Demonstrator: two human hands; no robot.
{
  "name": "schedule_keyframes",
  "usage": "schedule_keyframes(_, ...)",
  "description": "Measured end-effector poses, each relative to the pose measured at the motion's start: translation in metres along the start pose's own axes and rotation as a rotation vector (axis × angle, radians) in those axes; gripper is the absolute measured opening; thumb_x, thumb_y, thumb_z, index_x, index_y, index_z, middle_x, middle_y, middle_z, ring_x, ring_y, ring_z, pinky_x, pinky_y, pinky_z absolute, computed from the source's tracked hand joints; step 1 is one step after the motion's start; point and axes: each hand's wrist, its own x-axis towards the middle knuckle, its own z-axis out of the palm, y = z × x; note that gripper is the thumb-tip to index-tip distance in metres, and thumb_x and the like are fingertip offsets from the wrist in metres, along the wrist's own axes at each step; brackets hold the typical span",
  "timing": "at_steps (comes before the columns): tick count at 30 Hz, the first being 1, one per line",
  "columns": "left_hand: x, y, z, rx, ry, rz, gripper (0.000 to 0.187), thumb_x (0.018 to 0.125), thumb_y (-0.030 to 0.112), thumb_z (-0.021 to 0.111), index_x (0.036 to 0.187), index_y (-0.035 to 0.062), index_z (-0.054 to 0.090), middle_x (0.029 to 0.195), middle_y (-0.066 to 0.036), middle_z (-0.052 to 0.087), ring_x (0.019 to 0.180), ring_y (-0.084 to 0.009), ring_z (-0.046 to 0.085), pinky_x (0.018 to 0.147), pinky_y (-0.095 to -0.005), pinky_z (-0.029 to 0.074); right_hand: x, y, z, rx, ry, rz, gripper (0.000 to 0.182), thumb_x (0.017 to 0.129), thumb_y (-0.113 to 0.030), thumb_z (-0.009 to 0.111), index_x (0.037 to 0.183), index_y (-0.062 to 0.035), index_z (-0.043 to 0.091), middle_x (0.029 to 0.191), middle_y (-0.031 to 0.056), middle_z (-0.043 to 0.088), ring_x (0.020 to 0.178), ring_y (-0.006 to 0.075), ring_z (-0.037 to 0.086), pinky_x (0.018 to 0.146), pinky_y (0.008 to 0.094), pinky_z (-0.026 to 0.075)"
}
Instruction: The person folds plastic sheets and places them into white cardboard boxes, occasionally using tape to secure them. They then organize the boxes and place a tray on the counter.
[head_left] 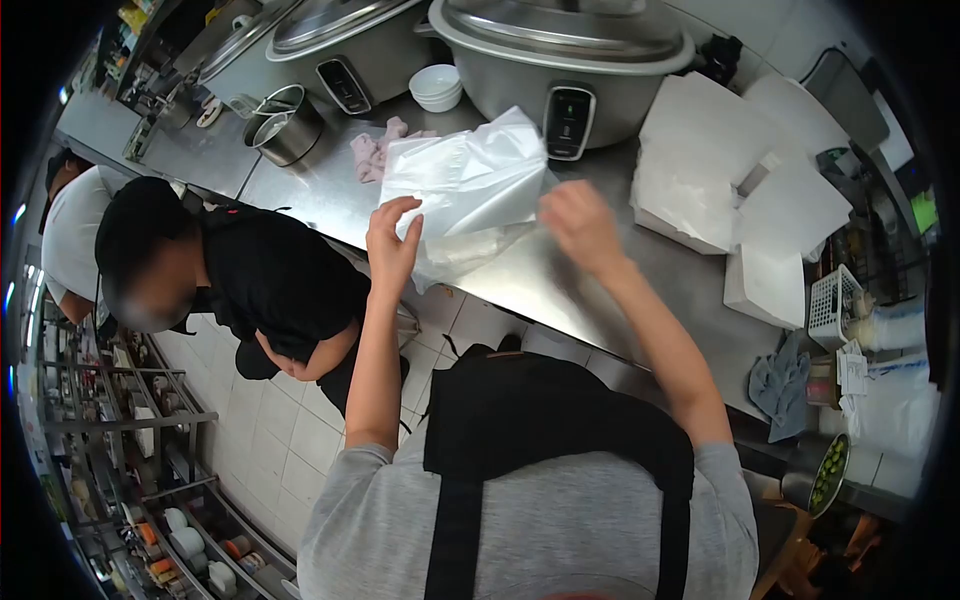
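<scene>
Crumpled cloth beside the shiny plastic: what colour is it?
The cloth is pale pink, seen in the head view.

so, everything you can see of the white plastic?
The white plastic is thin, glossy, creased and seemingly layered. It lies on the steel counter before the rightmost cooker, a clearer flap hanging past the near edge, a pink cloth by its far left corner. The left hand, open, and blurred right hand flank it; contact is unclear.

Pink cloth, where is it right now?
In the head view, the pink cloth lies left of centre on the steel counter, beside the white plastic, beyond the left hand.
</scene>
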Motion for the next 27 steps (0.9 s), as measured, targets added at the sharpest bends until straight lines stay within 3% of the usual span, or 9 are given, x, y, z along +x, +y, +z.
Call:
schedule_keyframes(2,-0.002,-0.004,-0.011,-0.009,0.002,-0.055,0.02,0.077,0.005,0.063,0.097,0.0021,0.064,0.095,-0.012,0.064,0.089,-0.0238,0.06,0.079,-0.0315,0.045,0.013,-0.013,0.044,-0.031,-0.11,-0.178,0.022,0.072,-0.018,0.066,0.086,-0.0046,0.055,0.092,0.0103,0.053,0.091,0.025,0.052,0.081,0.0368,0.04)
schedule_keyframes(4,-0.01,-0.012,-0.017,-0.133,0.025,-0.187,0.017,0.079,0.005,0.062,0.095,0.0002,0.065,0.088,-0.012,0.065,0.079,-0.0213,0.061,0.074,-0.0293,0.047,0.02,-0.023,0.071,-0.026,-0.117,-0.199,0.023,0.071,-0.018,0.066,0.087,-0.005,0.054,0.093,0.0105,0.052,0.092,0.0247,0.051,0.082,0.0367,0.039)
schedule_keyframes(6,-0.014,-0.005,-0.03,-0.116,-0.077,-0.198,0.016,0.08,0.004,0.061,0.095,-0.0004,0.064,0.084,-0.011,0.065,0.074,-0.0171,0.06,0.071,-0.0278,0.047,0.028,-0.026,0.088,-0.065,-0.111,-0.234,0.018,0.073,-0.016,0.063,0.083,-0.0057,0.054,0.088,0.0094,0.052,0.088,0.0229,0.051,0.08,0.0355,0.038)
schedule_keyframes(13,0.004,-0.006,-0.048,-0.178,-0.024,-0.242,0.013,0.08,0.002,0.06,0.092,-0.0012,0.065,0.077,-0.008,0.063,0.067,-0.0126,0.057,0.063,-0.0248,0.045,0.064,-0.019,0.068,-0.112,-0.216,-0.266,0.007,0.074,-0.01,0.057,0.068,-0.006,0.057,0.074,0.0061,0.051,0.077,0.0207,0.053,0.074,0.0347,0.038)
schedule_keyframes(16,0.014,0.007,-0.041,-0.258,-0.136,-0.137,0.013,0.08,0.002,0.06,0.091,-0.0015,0.065,0.077,-0.008,0.063,0.066,-0.0124,0.056,0.063,-0.0245,0.045,0.075,-0.018,0.063,-0.036,-0.292,-0.16,0.009,0.073,-0.009,0.057,0.065,-0.0051,0.059,0.074,0.0085,0.055,0.077,0.0234,0.056,0.071,0.0363,0.041)
schedule_keyframes(18,0.019,0.025,-0.037,-0.303,-0.28,-0.12,0.011,0.08,0.003,0.061,0.09,-0.0006,0.065,0.077,-0.009,0.063,0.065,-0.0142,0.057,0.062,-0.0252,0.045,0.082,-0.014,0.064,0.163,-0.431,0.158,0.006,0.07,-0.008,0.059,0.067,-0.0045,0.061,0.074,0.0112,0.061,0.075,0.027,0.06,0.066,0.0378,0.045)
schedule_keyframes(21,0.014,0.029,-0.023,-0.346,-0.397,-0.094,0.01,0.08,0.004,0.062,0.089,0.0005,0.065,0.078,-0.01,0.063,0.065,-0.0159,0.058,0.061,-0.0264,0.046,0.094,-0.011,0.056,0.25,-0.564,0.358,0.006,0.068,-0.009,0.061,0.069,-0.004,0.063,0.075,0.0137,0.064,0.072,0.03,0.062,0.063,0.0386,0.047)
schedule_keyframes(27,-0.004,0.016,-0.001,-0.347,-0.549,-0.139,0.012,0.081,0.009,0.062,0.09,0.0012,0.065,0.079,-0.01,0.064,0.067,-0.019,0.061,0.059,-0.0286,0.046,0.092,0.004,0.067,0.296,-0.615,0.321,0.017,0.065,-0.017,0.071,0.071,-0.0033,0.063,0.074,0.013,0.064,0.072,0.0279,0.062,0.065,0.0385,0.047)
